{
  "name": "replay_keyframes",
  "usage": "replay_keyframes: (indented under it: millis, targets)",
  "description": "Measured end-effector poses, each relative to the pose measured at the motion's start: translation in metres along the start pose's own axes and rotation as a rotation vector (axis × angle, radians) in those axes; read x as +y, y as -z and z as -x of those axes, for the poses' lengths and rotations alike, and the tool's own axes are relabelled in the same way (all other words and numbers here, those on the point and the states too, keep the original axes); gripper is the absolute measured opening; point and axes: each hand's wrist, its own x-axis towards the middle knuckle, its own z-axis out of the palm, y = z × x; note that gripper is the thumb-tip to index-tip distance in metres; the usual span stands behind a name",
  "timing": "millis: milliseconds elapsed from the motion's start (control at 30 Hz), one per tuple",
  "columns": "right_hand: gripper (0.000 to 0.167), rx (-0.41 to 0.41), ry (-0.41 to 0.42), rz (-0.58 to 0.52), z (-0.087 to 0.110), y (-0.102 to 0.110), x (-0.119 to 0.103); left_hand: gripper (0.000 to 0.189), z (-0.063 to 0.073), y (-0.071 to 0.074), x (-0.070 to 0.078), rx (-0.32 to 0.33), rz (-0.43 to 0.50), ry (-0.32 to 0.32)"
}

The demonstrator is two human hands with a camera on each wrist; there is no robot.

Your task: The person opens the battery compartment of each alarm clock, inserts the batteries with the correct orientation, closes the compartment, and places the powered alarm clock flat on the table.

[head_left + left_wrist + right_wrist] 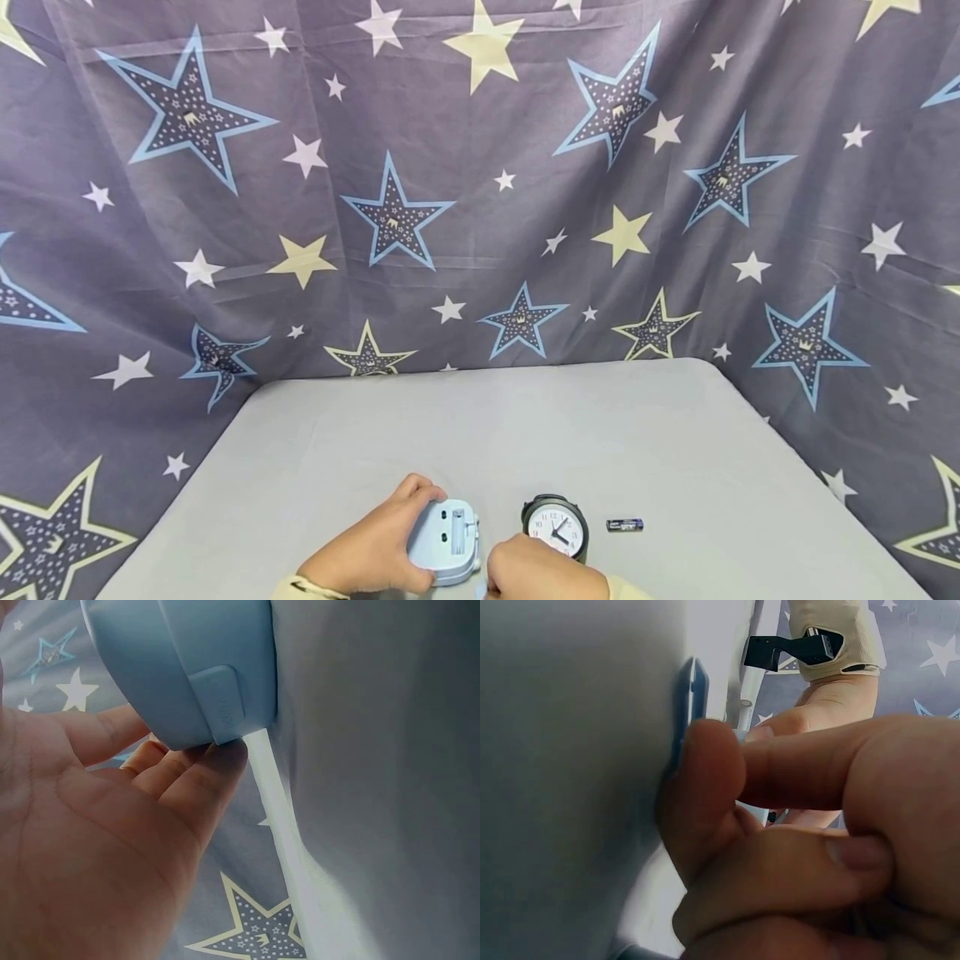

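Observation:
A light blue clock (pixel 427 546) lies with its back up and its battery compartment (pixel 458 532) uncovered. My left hand (pixel 375 537) grips it by the left side, thumb at the near edge and fingers at the far edge. In the left wrist view the fingertips meet the blue casing (pixel 217 667). Just right of the clock, my right hand (pixel 542 571) pinches a small, thin light blue piece, like a battery cover (pixel 696 690), low over the table. Most of that piece is hidden by thumb and finger.
A black round alarm clock (pixel 551 542) with a white dial stands right behind my right hand, partly covered by it. Farther right a dark blue battery (pixel 625 525) lies on the grey-covered table (pixel 480 433). Star-patterned cloth (pixel 450 125) hangs around the back and sides.

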Motion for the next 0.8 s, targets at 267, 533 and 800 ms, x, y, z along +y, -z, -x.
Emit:
replay_keyframes:
  millis: [267,533,800]
  targets:
    - [0.029,0.01,-0.007,0.014,-0.001,-0.002,0.001,0.082,0.0,0.001,0.002,0.015,-0.014,-0.012]
    - [0.032,0.033,0.0,0.027,-0.002,-0.002,0.001,0.085,0.003,0.004,0.006,0.031,-0.054,-0.034]
    - [0.033,0.058,0.015,0.037,-0.002,-0.002,0.002,0.094,0.009,0.011,0.006,0.024,-0.08,0.005]
